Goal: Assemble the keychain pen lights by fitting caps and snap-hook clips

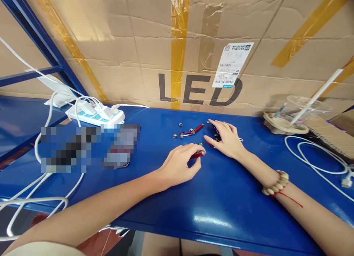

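Observation:
My left hand (179, 164) pinches a short red metal tube (197, 154) with a silver end between thumb and fingers, just above the blue tabletop (221, 197). A small silver piece shows just beyond its fingertips. To the right, my right hand (229, 140) has its thumb and fingers apart over small dark and red items (216, 135), which it partly hides. By its index fingertip is a small round silver piece (207, 122). Between and beyond the hands lie a second red tube (198, 129), a red cord with a metal clip (186, 134) and small silver caps (174, 136).
A large cardboard box (143, 46) stands along the back edge. On the left are a white power strip (99, 116), loose white cables (37, 138) and blurred-out objects (121, 145). At right are a clear cup (306, 105) with a straw, a cardboard holder (284, 127) and a coiled white cable (309, 165).

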`<state>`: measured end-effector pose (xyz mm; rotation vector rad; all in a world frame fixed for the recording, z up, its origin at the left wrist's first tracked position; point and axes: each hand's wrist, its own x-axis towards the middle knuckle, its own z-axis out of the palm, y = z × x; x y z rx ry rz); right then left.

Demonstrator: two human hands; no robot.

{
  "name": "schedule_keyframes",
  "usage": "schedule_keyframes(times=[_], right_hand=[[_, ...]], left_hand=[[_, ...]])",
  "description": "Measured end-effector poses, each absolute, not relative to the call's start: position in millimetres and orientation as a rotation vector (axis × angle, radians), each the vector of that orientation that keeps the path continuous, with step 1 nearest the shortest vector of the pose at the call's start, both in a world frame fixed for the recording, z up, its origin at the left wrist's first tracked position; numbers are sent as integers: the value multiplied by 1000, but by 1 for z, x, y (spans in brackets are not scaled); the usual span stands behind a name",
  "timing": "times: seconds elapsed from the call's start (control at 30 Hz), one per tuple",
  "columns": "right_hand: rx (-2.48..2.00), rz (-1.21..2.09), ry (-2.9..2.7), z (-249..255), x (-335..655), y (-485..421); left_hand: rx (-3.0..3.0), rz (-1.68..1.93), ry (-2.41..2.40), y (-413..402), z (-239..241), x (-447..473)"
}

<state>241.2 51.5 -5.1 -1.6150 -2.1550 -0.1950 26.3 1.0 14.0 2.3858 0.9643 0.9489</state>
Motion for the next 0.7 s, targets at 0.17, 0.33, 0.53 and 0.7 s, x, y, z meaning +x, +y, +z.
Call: schedule_keyframes(times=[0.17,0.33,0.53,0.7], right_hand=[[-1586,-207,-2264,-6,240,57],[-1584,-208,-2289,-5,239,57],[-1447,-292,-2279,0,237,51],[-1347,-294,-2284,8,229,38]], left_hand=[[2401,949,948,2,13,27],[2411,930,933,2,14,26],[2419,948,940,2,14,26],[2422,957,951,4,14,25]])
